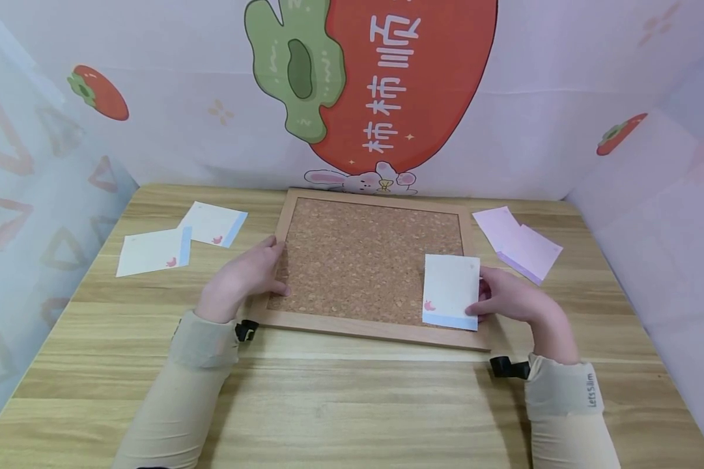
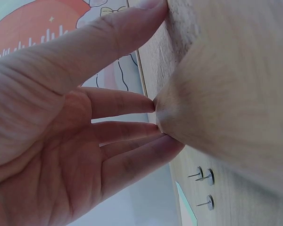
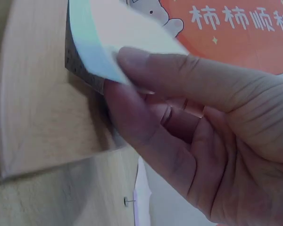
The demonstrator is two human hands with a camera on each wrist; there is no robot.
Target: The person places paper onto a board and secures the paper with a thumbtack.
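Note:
A cork board [image 1: 363, 254] with a light wooden frame lies on the table near the back wall. My left hand [image 1: 243, 277] holds the frame's left side, the thumb over its inner edge and the other fingers against the outer edge. Above the board's lower right corner is a white sheet of note paper [image 1: 450, 286] with a blue strip and a small pink figure. My right hand [image 1: 512, 299] pinches this sheet at its right edge between thumb and index finger. The right wrist view shows the sheet [image 3: 118, 33] tilted over the frame corner.
Two white note sheets [image 1: 152, 253] lie overlapping at the left, and two purple ones [image 1: 530, 251] at the right. Several metal pushpins are on the wooden table [image 1: 352, 404]: some pushpins [image 2: 205, 176] left of the board, one pushpin [image 3: 126, 202] on its right.

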